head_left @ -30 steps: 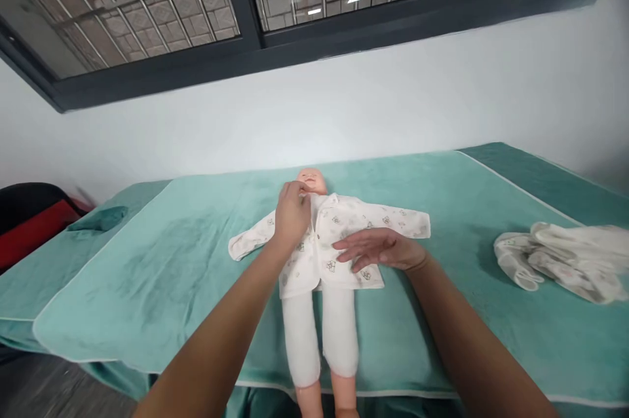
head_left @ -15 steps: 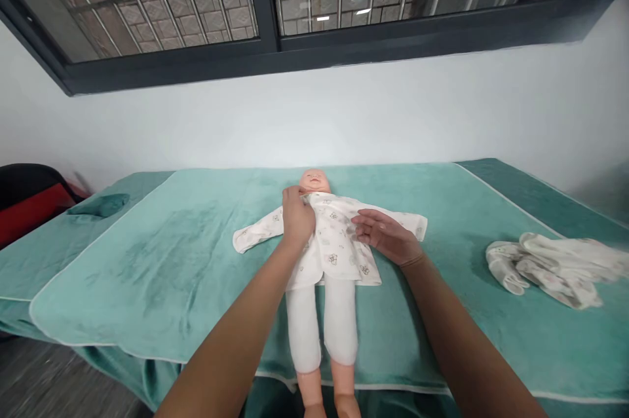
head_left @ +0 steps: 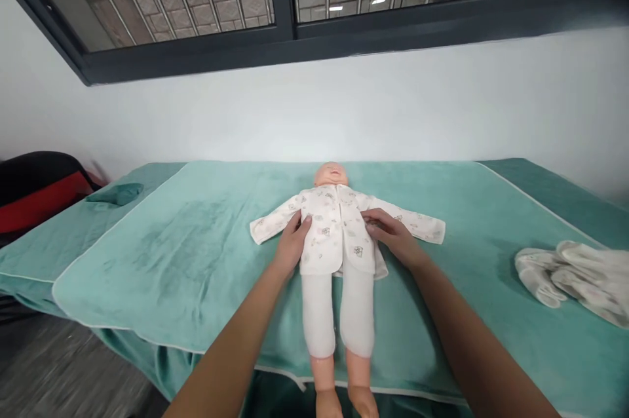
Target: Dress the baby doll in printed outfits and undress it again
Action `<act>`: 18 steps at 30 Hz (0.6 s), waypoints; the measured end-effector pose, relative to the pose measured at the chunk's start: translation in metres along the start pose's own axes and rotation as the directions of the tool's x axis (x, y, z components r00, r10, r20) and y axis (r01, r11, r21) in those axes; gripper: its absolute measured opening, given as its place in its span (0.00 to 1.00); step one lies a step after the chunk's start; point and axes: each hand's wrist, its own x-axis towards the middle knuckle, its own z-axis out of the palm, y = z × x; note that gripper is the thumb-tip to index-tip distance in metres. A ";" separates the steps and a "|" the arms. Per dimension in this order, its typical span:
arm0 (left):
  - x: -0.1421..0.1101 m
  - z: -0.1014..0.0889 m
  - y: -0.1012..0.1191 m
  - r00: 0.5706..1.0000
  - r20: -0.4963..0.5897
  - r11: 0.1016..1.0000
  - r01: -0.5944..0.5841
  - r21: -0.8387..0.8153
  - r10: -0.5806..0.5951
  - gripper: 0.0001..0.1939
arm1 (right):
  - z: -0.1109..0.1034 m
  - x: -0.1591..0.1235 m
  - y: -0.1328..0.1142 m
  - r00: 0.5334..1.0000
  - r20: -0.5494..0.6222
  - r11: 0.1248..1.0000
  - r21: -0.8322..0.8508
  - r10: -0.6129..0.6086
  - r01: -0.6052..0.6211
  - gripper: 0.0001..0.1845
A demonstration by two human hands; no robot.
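Observation:
A baby doll (head_left: 331, 174) lies on its back, head toward the wall and bare feet at the near edge. It wears a white printed baby jacket (head_left: 324, 225), with both sleeves stretched out sideways and the front panels lying over its chest. White covering (head_left: 318, 316) wraps its legs down to the shins. My left hand (head_left: 291, 244) is at the jacket's left side below the sleeve, thumb and fingers closed on its edge. On the other side, my right hand (head_left: 396, 240) pinches the jacket's side with bent fingers. Some fingertips are hidden by cloth.
A teal cover (head_left: 162, 261) spreads over the table beneath the doll. Crumpled white cloths (head_left: 580, 274) lie at the right. A red and black object (head_left: 44, 198) stands beyond the left end. The wall and a barred window (head_left: 196, 5) rise behind.
My left hand has come down from the doll's neck to the jacket's side. My right hand has moved in against the other side. The jacket front lies straighter, and the view has shifted.

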 end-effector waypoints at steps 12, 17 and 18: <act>0.030 -0.031 -0.031 0.965 -0.188 0.943 0.116 -0.312 -0.181 0.17 | -0.001 0.001 0.003 0.995 -0.096 0.988 0.152 0.042 -0.027 0.22; 0.018 -0.064 -0.033 0.979 -0.081 0.811 0.108 -0.574 -0.188 0.18 | -0.002 0.003 0.012 0.914 -0.385 0.991 0.028 0.128 -0.127 0.15; 0.017 -0.065 -0.033 0.981 -0.084 0.804 0.095 -0.586 -0.177 0.19 | -0.003 0.002 0.012 0.879 -0.457 0.984 -0.048 0.134 -0.174 0.16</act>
